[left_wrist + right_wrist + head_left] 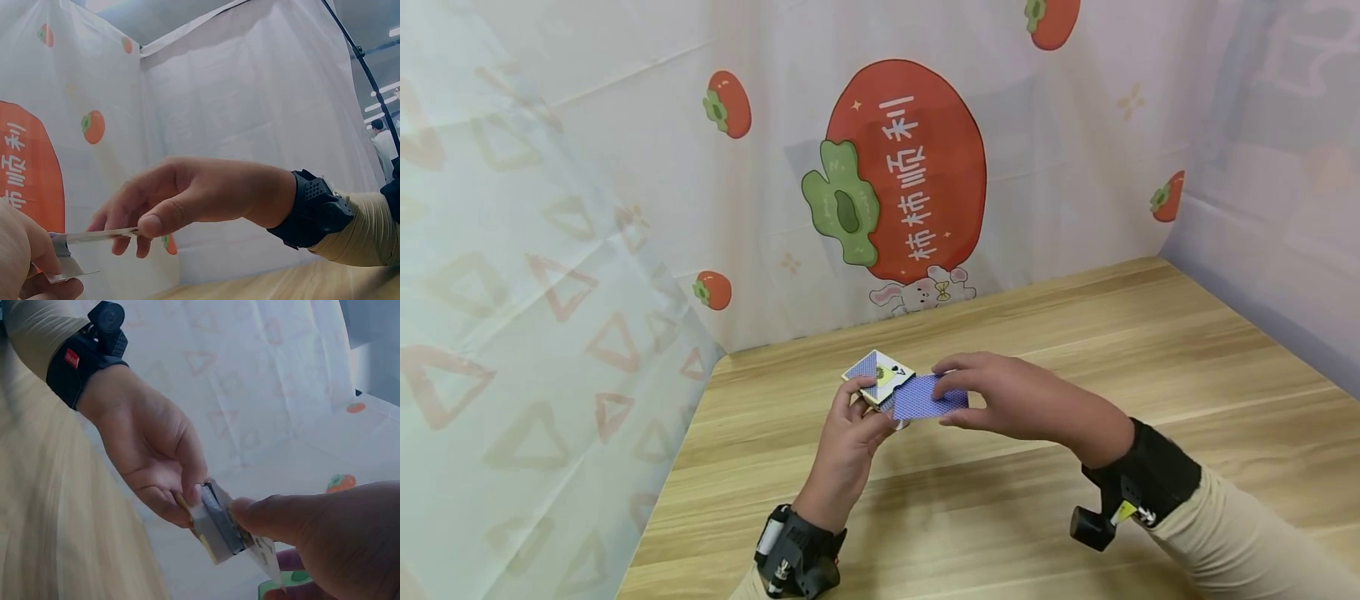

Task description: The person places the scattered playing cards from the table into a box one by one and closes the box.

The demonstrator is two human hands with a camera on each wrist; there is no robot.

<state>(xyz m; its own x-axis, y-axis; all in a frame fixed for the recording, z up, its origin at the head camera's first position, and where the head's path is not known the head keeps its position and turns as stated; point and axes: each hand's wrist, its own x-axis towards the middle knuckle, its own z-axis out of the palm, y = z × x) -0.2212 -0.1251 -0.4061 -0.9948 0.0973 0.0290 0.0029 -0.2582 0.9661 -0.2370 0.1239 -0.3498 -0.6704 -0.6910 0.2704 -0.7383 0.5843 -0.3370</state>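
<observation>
My left hand (pixel 844 446) grips a playing card box (pixel 891 372) with a blue pattern and an ace printed on its face. Blue-backed playing cards (pixel 925 398) lie right at the box's near right end, overlapping it in the head view. The right hand (pixel 1018 398) pinches the cards at their right edge, thumb on one side and fingers on the other. Seen edge-on in the left wrist view, the cards (pixel 103 235) form a thin, nearly level strip. In the right wrist view the box (pixel 212 534) sits between both hands, its far side hidden by the left fingers.
Both hands are above a wooden table (pixel 985 517). A white curtain (pixel 760 200) printed with persimmons stands behind it, with more curtain at the left and right. Each wrist wears a black camera strap (pixel 1150 471).
</observation>
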